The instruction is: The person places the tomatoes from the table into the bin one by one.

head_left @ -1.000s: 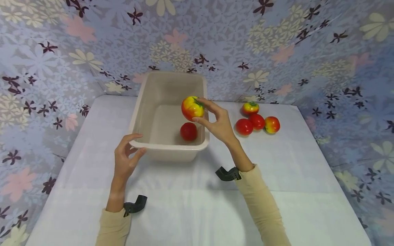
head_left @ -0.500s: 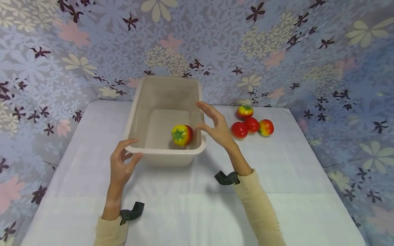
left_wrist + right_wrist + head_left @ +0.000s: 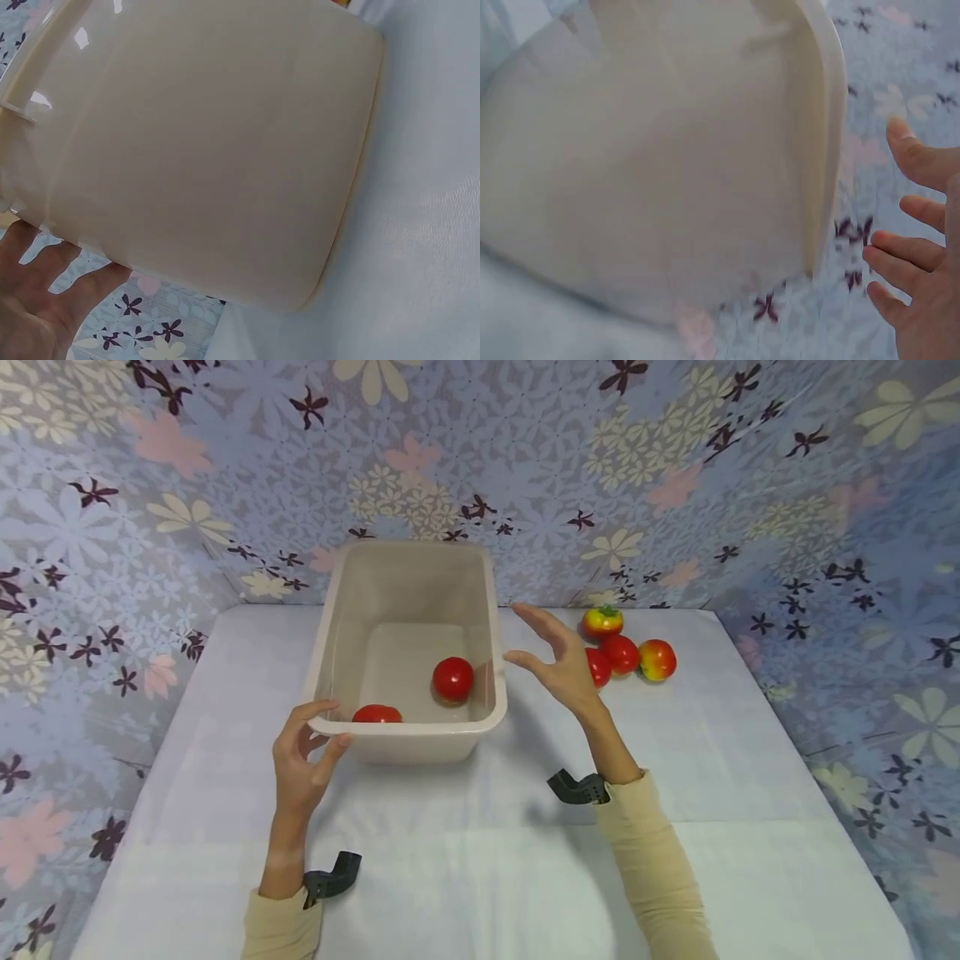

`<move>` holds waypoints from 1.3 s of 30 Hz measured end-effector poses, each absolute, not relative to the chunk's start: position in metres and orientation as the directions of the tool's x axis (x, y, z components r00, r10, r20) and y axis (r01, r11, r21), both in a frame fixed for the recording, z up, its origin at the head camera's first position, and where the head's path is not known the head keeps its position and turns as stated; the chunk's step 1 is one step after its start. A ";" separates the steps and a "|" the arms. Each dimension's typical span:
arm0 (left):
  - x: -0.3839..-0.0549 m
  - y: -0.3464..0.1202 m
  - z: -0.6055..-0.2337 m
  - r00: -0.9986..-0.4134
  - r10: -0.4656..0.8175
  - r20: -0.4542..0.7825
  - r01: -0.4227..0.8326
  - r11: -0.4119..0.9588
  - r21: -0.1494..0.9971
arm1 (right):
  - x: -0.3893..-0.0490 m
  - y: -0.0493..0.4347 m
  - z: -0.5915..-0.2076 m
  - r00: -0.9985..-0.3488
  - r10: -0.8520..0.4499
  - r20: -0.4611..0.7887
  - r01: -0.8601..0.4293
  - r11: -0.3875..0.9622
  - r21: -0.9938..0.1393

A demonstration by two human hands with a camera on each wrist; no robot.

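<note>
A beige plastic tub (image 3: 412,572) stands on the white-covered table in the head view. My left hand (image 3: 300,764) grips its near-left corner, fingers over the rim and thumb outside; in the left wrist view the fingers (image 3: 94,289) lie along the tub wall. Inside the tub, one red toy tomato (image 3: 453,680) lies at the right, and another (image 3: 377,714) is partly hidden behind the near rim. Just right of the tub, my right hand (image 3: 561,667) hovers with fingers and thumb spread, holding nothing.
Right of the tub sit several toy tomatoes: a yellow-red one (image 3: 602,622) with a green top, a red one (image 3: 620,655), another red one (image 3: 599,668) partly behind my right hand, and a red-yellow one (image 3: 657,660). Flowered cloth (image 3: 540,468) hangs behind the table.
My right hand has let go of a yellow-red toy tomato into the tub and moved right, out past the rim. The tomato has rolled left. The left hand keeps its grip.
</note>
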State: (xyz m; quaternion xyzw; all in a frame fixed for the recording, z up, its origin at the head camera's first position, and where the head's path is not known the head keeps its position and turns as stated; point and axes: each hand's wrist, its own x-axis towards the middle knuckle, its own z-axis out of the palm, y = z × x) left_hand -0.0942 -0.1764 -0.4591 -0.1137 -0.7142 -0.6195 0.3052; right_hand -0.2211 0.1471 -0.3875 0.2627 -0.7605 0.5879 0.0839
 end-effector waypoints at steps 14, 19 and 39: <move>-0.092 -0.176 -0.458 -0.794 -0.236 0.560 0.519 0.215 0.827 | -0.227 0.228 -0.418 -0.914 0.022 0.406 -0.403 0.079 -0.912; -0.093 -0.178 -0.461 -0.788 -0.229 0.571 0.535 0.204 0.820 | -0.226 0.252 -0.429 -0.920 0.124 0.373 -0.354 0.152 -0.923; -0.091 -0.172 -0.458 -0.791 -0.232 0.566 0.525 0.220 0.822 | -0.230 0.270 -0.469 -0.933 0.250 0.257 -0.214 0.188 -0.959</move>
